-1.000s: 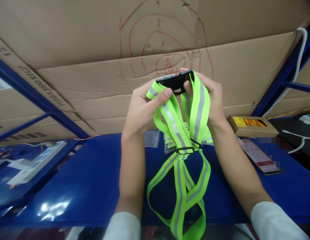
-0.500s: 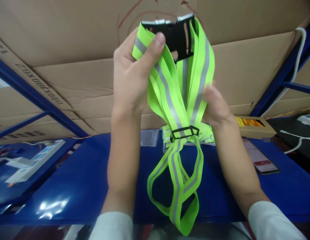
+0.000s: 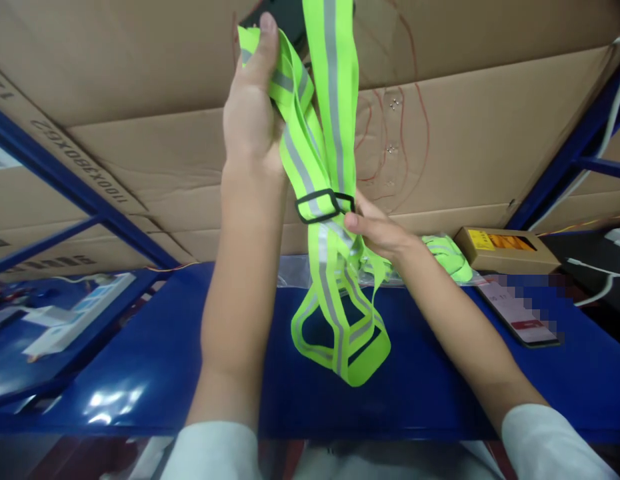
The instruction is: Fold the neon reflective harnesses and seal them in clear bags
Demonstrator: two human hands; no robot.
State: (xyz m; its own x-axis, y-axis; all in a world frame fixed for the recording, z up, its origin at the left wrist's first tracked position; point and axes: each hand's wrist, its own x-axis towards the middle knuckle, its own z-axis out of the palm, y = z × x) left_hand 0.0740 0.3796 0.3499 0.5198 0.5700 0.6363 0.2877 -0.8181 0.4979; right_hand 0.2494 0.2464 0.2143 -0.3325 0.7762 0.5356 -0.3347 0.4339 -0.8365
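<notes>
A neon-green reflective strap harness [image 3: 332, 100] with grey stripes hangs in front of me. My left hand [image 3: 253, 100] grips its upper end, the thumb pressing folded strap against a black buckle [image 3: 285, 21] that the top edge of the view partly cuts off. Lower down, a black slider [image 3: 317, 205] sits across the gathered straps. Just below and right of that slider, my right hand [image 3: 377, 227] has its thumb in front of the straps and its other fingers mostly hidden behind them. Loose loops [image 3: 340, 333] dangle beneath over the blue table.
Behind the harness, more green straps [image 3: 447, 257] and clear plastic [image 3: 293, 272] lie on the blue table [image 3: 155, 360]. Rightward are a cardboard box [image 3: 510, 248] and a phone [image 3: 520, 313]. A power strip [image 3: 80, 317] lies left. Cardboard panels [image 3: 155, 60] rise behind.
The buckle end has gone up and left with my left hand. My right hand has moved down and left to the straps by the slider, which sits higher and further left.
</notes>
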